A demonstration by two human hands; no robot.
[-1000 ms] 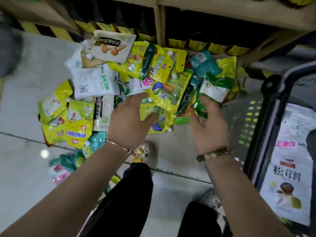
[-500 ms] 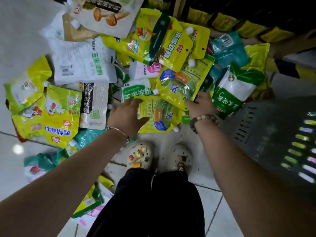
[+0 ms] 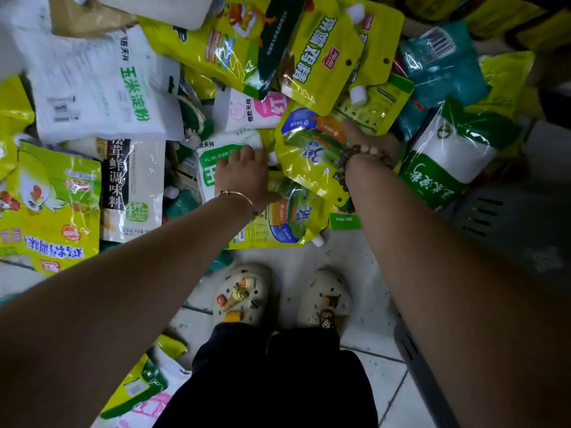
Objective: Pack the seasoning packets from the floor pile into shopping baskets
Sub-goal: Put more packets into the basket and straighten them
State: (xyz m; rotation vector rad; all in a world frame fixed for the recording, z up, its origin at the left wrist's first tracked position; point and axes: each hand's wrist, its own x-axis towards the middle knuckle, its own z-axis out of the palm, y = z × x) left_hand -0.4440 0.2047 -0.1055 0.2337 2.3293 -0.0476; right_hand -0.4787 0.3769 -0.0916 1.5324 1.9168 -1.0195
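Note:
The seasoning packets (image 3: 234, 50) lie heaped on the floor across the upper half of the head view, in yellow, white, green and teal. My left hand (image 3: 244, 177) rests with spread fingers on a white and green packet (image 3: 210, 168), its thumb on a yellow spouted pouch (image 3: 287, 220). My right hand (image 3: 367, 140) grips the right edge of another yellow-green spouted pouch (image 3: 306, 149), thumb on top. Its fingers are hidden under a neighbouring yellow packet (image 3: 377, 109). A grey shopping basket (image 3: 485, 217) stands at the right, just beyond my right forearm.
My two feet in cream clogs (image 3: 244, 295) stand on the white tile floor right below the pile. A few more packets (image 3: 145, 381) lie at the lower left by my leg. A dark shelf base runs along the top right.
The camera has dropped closer to the pile. My left hand slid up onto the white and green packet. My right hand moved up along the yellow-green pouch's edge.

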